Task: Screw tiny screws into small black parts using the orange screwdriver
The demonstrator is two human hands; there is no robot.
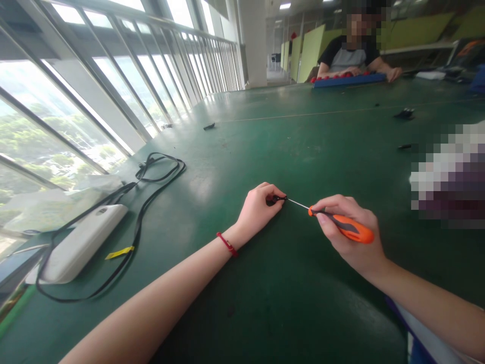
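Observation:
My right hand (pixel 350 230) grips a screwdriver (pixel 354 230) by its orange and dark grey handle. The thin metal shaft points left, and its tip meets a small black part (pixel 280 198) that my left hand (pixel 261 205) pinches between thumb and fingers. Most of that part is covered by the fingers, so its kind is unclear. Both hands are just above or resting on the green table (pixel 242 303). A red bracelet (pixel 227 244) circles my left wrist.
On the left lie a white power strip (pixel 87 242), its looped black cord (pixel 140 217) with a yellow tag, and plastic bags. Small black pieces (pixel 404 114) are scattered farther back. Across the table a person (pixel 348 55) sits behind a blue tray (pixel 348 81) holding red items.

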